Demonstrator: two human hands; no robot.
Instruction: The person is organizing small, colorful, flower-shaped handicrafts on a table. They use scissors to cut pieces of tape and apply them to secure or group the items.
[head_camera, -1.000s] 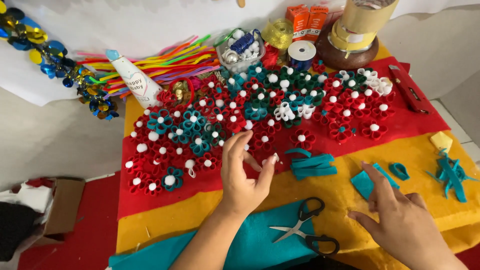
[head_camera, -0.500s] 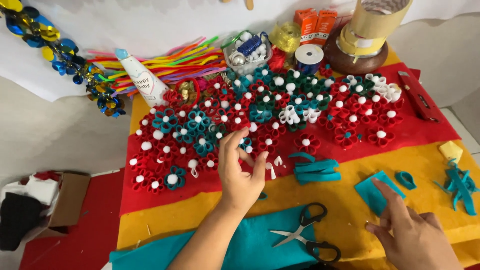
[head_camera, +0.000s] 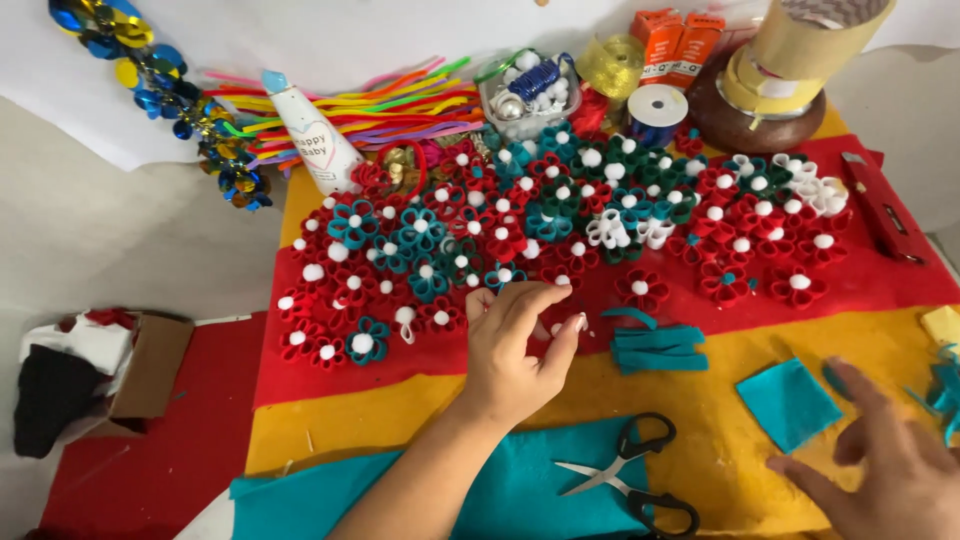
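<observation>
Since a second ago your left hand has curled over a small white piece by the felt flowers on the red felt, pinching lightly, right hand open: soft, light, crushable, so grip its edge.

Pale floor, white sheet spread behind.

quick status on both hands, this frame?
Left hand: fingers curled over the red felt, pinching something small; what, cannot be told.
Right hand: open, fingers spread, holding nothing, beside the teal felt square.
</observation>
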